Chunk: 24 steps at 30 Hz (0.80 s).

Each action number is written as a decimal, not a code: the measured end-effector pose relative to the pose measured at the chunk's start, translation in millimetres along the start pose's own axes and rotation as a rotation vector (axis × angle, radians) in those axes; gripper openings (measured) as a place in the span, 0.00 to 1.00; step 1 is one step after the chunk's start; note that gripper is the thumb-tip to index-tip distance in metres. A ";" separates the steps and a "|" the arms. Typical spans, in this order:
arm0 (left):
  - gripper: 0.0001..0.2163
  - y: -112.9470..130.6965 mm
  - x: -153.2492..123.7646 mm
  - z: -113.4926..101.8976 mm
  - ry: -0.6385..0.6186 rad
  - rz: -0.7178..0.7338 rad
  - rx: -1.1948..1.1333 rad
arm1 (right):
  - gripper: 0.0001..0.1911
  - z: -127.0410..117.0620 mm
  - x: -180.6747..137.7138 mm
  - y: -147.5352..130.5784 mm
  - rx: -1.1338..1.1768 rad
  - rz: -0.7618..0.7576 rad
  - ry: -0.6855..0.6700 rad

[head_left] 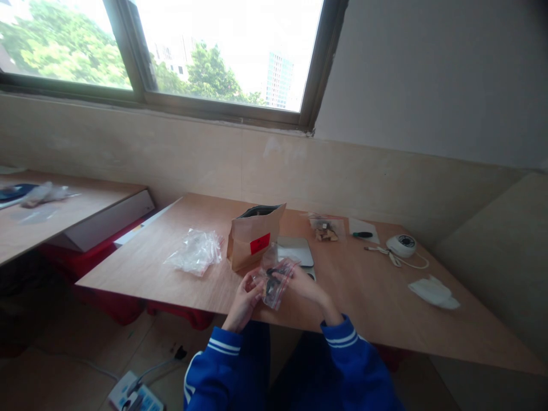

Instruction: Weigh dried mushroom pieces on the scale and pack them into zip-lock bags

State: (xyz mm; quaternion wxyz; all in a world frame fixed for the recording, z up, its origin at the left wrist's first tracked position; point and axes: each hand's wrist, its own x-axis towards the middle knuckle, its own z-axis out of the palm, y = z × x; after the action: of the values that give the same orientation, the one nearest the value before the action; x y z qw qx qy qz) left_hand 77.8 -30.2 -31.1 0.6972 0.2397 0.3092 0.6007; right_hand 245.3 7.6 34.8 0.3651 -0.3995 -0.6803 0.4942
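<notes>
Both of my hands hold a small clear plastic bag [276, 279] with dark contents over the front edge of the wooden table [363, 297]. My left hand [246, 299] grips the bag's left side with curled fingers. My right hand [306, 283] pinches its upper right edge. Just behind the bag stands an open brown paper pouch [253, 237] with a red label, and beside the pouch sits a small white scale [296, 251].
A crumpled clear plastic bag [196, 251] lies left of the pouch. Further back are a bag of small brown pieces [326, 228], a dark pen on a card [363, 233], a white round device [401, 245] with cable, and a white tissue [433, 292]. A second table [51, 214] stands left.
</notes>
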 end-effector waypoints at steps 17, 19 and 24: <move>0.19 2.5 -0.9 -1.1 -0.157 -0.089 0.027 | 0.21 -10.6 -10.5 -12.0 0.234 0.135 0.043; 0.18 2.6 -1.2 -1.1 -0.145 -0.094 0.026 | 0.20 -17.0 -15.2 -14.1 0.245 0.148 0.072; 0.19 3.8 -2.8 -0.6 -0.102 -0.101 0.015 | 0.22 -30.0 -22.2 -16.1 0.253 0.158 0.179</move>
State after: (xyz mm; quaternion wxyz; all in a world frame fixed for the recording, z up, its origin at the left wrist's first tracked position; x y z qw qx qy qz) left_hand 74.4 -32.3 -28.4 0.7395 0.2591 0.2896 0.5496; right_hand 278.3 -4.2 55.5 0.4317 -0.4450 -0.5440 0.5655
